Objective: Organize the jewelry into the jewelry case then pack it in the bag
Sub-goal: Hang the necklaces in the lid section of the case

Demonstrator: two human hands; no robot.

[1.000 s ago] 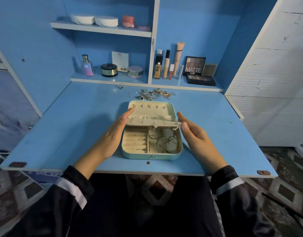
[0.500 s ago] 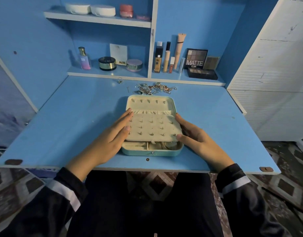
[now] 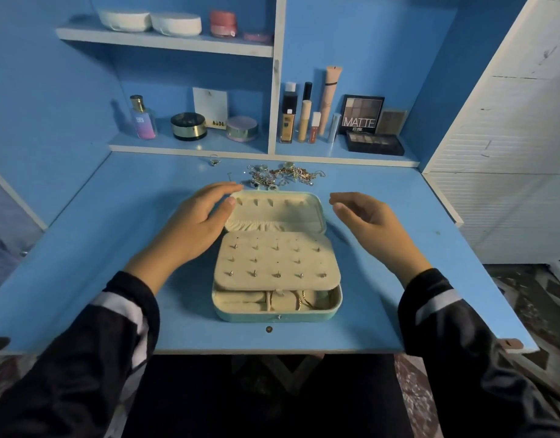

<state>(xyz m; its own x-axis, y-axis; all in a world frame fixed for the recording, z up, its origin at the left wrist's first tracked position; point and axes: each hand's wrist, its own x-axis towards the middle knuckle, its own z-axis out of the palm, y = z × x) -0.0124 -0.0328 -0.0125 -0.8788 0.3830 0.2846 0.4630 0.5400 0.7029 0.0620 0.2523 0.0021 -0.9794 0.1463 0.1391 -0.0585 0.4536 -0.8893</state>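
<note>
A mint-green jewelry case (image 3: 277,257) lies open in the middle of a blue counter (image 3: 82,254), viewed from above by the person seated at it. Its long axis runs straight away from the person: the lid lies flat at the far end, and the clasp edge faces the person. A cream earring panel (image 3: 276,260) studded with small earrings is folded down over the base. Under the panel's near edge, rings and a few gold hoops show in the compartments. So some pieces look sorted already.

Beyond the case's far end, a tangled pile of jewelry (image 3: 280,178) waits on the counter, and one small piece (image 3: 214,160) lies to its left, apart. No bag is in view, so packing seems well ahead.

The left hand (image 3: 190,229) rests by the case's left side, fingers spread, holding nothing. The right hand (image 3: 372,222) hovers just right of the lid, loosely curled and empty.
</note>
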